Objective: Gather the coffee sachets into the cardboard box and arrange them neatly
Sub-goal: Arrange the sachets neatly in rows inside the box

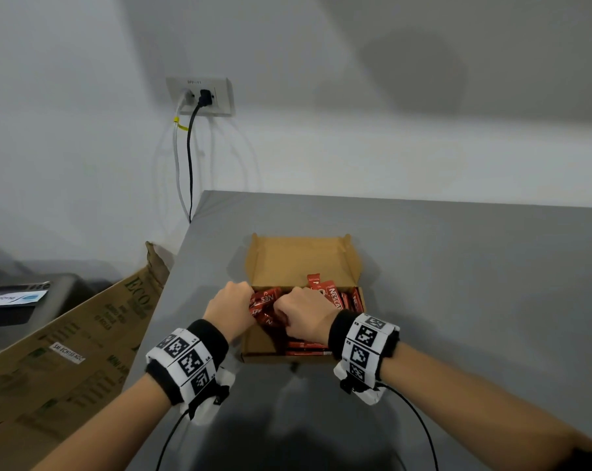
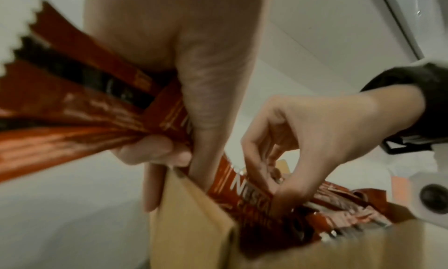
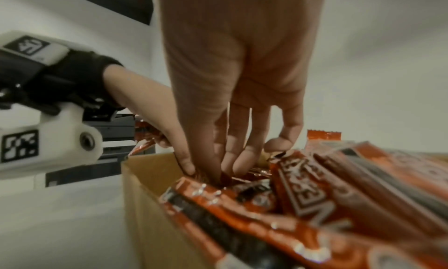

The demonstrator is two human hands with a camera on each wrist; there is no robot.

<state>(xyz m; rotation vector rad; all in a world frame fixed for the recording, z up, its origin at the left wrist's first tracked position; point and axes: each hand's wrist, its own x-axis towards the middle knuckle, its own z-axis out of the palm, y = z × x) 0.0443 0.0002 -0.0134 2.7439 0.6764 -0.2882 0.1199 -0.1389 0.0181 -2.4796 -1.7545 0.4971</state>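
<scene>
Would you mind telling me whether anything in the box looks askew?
Yes: one red sachet stands on end against the cardboard box's back flap, above the flat rows. The left hand grips a fanned bunch, not yet aligned.

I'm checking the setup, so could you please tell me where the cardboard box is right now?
In the head view the cardboard box sits open on the grey table, centre frame, directly ahead of both hands, with red coffee sachets inside it.
</scene>
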